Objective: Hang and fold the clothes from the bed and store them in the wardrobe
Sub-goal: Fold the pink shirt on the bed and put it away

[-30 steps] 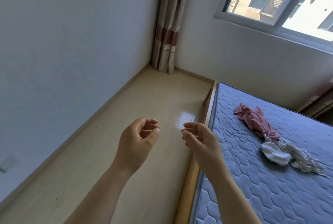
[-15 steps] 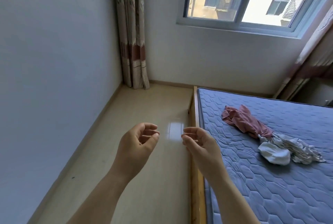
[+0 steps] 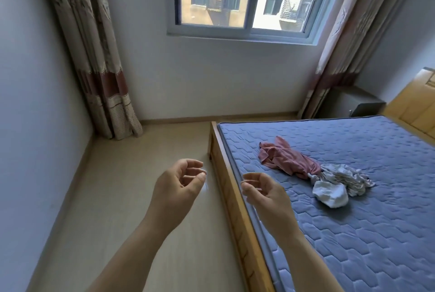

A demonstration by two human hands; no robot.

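A crumpled pink garment [image 3: 288,158] lies on the blue quilted mattress [image 3: 353,221]. Touching its right end is a bunched white and striped garment [image 3: 339,182]. My left hand [image 3: 177,184] hovers over the floor, left of the bed's wooden side rail [image 3: 231,188], fingers loosely curled and holding nothing. My right hand [image 3: 264,194] hangs above the mattress edge, also loosely curled and holding nothing, a short way left of the clothes. No wardrobe is in view.
A window [image 3: 244,0] sits in the far wall with curtains at the left [image 3: 94,56] and right [image 3: 348,40]. A dark bedside cabinet [image 3: 357,103] and wooden headboard [image 3: 416,103] stand at the far right. Light floor [image 3: 117,197] runs between the wall and the bed.
The view has swung right and levelled, bringing the whole window, right curtain and headboard into sight. Both hands keep the same loosely curled pose in front of me.
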